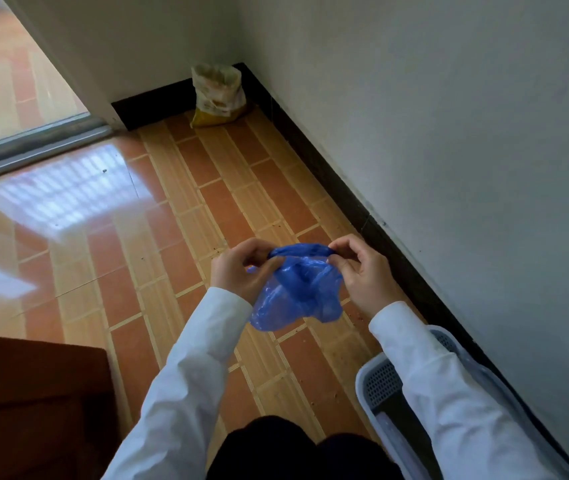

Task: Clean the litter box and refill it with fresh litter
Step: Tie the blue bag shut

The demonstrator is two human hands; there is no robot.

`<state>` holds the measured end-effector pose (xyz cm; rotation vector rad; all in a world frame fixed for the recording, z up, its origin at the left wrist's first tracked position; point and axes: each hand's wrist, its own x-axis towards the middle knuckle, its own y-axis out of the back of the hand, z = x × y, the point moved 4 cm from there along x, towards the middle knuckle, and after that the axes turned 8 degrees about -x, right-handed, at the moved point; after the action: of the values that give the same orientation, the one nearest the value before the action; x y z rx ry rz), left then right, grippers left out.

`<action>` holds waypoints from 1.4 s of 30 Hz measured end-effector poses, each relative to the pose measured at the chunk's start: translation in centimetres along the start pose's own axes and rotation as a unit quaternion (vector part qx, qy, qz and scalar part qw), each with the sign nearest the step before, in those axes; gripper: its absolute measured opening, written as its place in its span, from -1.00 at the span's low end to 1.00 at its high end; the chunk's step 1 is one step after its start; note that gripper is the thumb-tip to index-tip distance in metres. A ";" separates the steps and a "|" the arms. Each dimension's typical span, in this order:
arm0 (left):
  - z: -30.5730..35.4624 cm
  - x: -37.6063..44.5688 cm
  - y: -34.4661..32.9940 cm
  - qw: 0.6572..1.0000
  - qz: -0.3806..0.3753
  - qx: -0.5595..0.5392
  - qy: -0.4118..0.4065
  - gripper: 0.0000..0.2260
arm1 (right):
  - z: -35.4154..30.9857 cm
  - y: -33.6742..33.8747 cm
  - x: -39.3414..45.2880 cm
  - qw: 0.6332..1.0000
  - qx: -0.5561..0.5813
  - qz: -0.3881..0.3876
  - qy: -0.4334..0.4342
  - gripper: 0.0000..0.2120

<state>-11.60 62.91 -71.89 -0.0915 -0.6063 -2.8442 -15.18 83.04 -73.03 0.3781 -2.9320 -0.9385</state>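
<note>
Blue bag: a thin plastic bag (297,289) hangs crumpled between both hands above the tiled floor (186,216), near the dark skirting of the right wall.
Left hand: the left hand (241,268) pinches the bag's top edge, fingers curled round the plastic.
Right hand: the right hand (362,271) pinches the same edge just beside it, thumb and fingertips closed on the film.
Litter box: the pale litter box (380,379) sits at the floor's lower right edge against the wall, half hidden by the right sleeve; its contents cannot be made out.
Litter sack: an open yellow sack (219,95) stands in the far corner, well apart.
Progress: seemingly early; bag being opened, scooping and refilling apparently still to do.
</note>
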 end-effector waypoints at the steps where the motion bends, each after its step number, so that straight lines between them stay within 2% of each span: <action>1: 2.1 -0.1 0.9 1.000 -0.001 0.003 0.006 -0.88 | -1.9 1.3 -0.3 1.000 0.003 -0.001 -0.005 -0.87; 14: 34.5 -4.2 18.1 0.995 0.008 -0.028 0.095 -0.84 | -33.5 20.6 -8.3 0.999 0.023 -0.023 -0.023 -0.88; 18: 44.1 -6.6 23.3 0.996 0.017 -0.018 0.084 -0.85 | -42.4 25.4 -11.2 0.998 0.034 -0.048 -0.006 -0.88; 22: 50.9 -8.3 27.3 0.998 0.021 0.001 0.057 -0.86 | -48.8 28.8 -13.8 0.995 0.067 -0.069 0.003 -0.86; 27: 55.6 -10.5 29.9 0.999 0.028 0.015 0.040 -0.83 | -52.7 30.8 -16.7 0.993 0.087 -0.077 0.026 -0.87; 33: 57.2 -12.6 30.3 0.998 0.036 0.030 0.036 -0.90 | -53.9 31.9 -18.6 0.991 0.095 -0.083 0.051 -0.80; 42: 57.2 -12.6 32.1 0.991 0.120 0.033 0.039 -0.90 | -56.0 30.9 -15.7 0.985 0.096 -0.126 0.067 -0.86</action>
<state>8.98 60.51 -8.40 -0.0400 -0.6262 -2.5802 -0.45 79.42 -8.95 0.8047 -2.9017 -0.6215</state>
